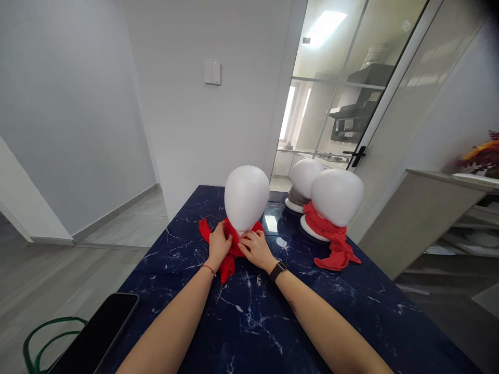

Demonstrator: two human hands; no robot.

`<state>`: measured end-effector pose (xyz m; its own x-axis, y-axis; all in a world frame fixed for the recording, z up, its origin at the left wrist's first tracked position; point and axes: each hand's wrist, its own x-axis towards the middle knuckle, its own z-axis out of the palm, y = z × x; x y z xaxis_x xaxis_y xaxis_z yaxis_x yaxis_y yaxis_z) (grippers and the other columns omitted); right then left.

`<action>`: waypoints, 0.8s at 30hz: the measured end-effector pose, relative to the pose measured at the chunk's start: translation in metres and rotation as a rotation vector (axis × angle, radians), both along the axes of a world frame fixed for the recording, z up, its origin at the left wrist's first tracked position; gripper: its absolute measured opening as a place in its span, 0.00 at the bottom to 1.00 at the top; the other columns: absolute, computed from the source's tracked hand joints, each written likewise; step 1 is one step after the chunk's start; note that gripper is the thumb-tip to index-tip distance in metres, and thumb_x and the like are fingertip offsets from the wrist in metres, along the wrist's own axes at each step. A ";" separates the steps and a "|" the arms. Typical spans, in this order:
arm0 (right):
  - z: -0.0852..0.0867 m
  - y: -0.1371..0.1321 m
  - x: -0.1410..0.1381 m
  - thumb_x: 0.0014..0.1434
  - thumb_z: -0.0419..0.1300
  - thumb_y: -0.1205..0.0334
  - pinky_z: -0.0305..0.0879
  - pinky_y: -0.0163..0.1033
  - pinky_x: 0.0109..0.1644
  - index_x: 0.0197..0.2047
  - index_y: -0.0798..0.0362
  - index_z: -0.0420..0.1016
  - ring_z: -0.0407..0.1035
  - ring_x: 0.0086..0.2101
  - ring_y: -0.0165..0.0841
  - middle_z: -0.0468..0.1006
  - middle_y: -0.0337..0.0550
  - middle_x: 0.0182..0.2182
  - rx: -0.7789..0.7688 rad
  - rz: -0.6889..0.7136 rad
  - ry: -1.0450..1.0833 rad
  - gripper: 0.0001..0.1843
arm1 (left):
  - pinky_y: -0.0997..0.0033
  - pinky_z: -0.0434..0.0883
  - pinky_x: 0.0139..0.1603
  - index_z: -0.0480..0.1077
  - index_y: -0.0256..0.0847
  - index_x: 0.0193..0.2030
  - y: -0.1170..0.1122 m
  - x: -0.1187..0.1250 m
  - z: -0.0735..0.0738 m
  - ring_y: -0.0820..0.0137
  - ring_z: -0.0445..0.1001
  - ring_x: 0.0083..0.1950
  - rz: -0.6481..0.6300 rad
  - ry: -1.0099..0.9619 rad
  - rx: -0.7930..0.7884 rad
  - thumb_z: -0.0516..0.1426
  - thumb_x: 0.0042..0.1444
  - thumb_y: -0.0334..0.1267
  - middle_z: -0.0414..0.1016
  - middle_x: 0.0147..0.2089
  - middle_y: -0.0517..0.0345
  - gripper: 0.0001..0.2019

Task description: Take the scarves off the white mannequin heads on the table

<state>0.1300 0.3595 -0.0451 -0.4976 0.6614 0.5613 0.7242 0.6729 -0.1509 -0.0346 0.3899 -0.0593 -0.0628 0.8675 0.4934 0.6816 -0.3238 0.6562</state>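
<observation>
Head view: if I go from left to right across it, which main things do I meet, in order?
Black-screened device, left hand, first white head, dark watch, grey-wrapped white head, red-wrapped white head, flowers.

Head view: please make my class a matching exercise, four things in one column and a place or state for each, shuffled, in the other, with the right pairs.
Things
1. Left hand
2. Right hand
3. Grey cloth
4. Red cloth nearest the hands

Places and states
A. Has a dark watch on its wrist
B. At the neck of the leftmost white head form
C. Has a red bracelet at its wrist
D. On the neck of the rearmost white head form

Right pairs: 1-C, 2-A, 3-D, 4-B
</observation>
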 end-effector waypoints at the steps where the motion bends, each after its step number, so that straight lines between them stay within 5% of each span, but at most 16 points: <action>1: -0.001 0.001 0.000 0.65 0.48 0.60 0.48 0.41 0.48 0.36 0.51 0.74 0.64 0.41 0.31 0.75 0.41 0.38 -0.006 -0.023 0.012 0.14 | 0.64 0.65 0.48 0.61 0.40 0.53 -0.001 0.000 0.000 0.64 0.72 0.48 0.006 0.014 -0.011 0.52 0.49 0.27 0.73 0.47 0.52 0.22; 5: -0.004 0.006 0.001 0.67 0.42 0.63 0.49 0.39 0.43 0.32 0.54 0.71 0.65 0.34 0.30 0.76 0.42 0.32 -0.020 -0.201 0.041 0.18 | 0.64 0.64 0.44 0.65 0.42 0.47 -0.005 0.003 0.004 0.64 0.71 0.46 0.078 0.189 -0.072 0.49 0.49 0.24 0.72 0.43 0.53 0.19; 10: -0.004 0.008 -0.001 0.65 0.45 0.63 0.50 0.40 0.41 0.33 0.54 0.70 0.68 0.32 0.32 0.77 0.45 0.32 -0.022 -0.435 -0.021 0.15 | 0.59 0.61 0.44 0.71 0.42 0.38 -0.012 0.006 0.012 0.59 0.69 0.44 0.274 0.426 -0.144 0.48 0.55 0.36 0.70 0.40 0.50 0.10; 15: -0.002 0.010 -0.001 0.63 0.47 0.64 0.55 0.41 0.39 0.39 0.55 0.70 0.72 0.33 0.37 0.77 0.49 0.33 -0.111 -0.619 -0.038 0.11 | 0.54 0.57 0.47 0.73 0.40 0.39 -0.013 0.000 0.017 0.54 0.67 0.47 0.395 0.493 -0.162 0.46 0.58 0.46 0.71 0.43 0.44 0.18; 24: 0.002 0.009 -0.008 0.60 0.49 0.64 0.61 0.42 0.38 0.48 0.56 0.65 0.71 0.39 0.41 0.73 0.55 0.41 -0.101 -0.695 -0.030 0.13 | 0.62 0.61 0.43 0.67 0.42 0.44 -0.007 -0.001 0.011 0.62 0.69 0.44 0.241 0.434 -0.140 0.48 0.57 0.36 0.69 0.42 0.52 0.11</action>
<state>0.1217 0.3683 -0.0430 0.0453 0.8798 0.4732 0.9862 0.0362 -0.1616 -0.0359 0.3824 -0.0481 -0.0847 0.9131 0.3988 0.9451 -0.0532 0.3225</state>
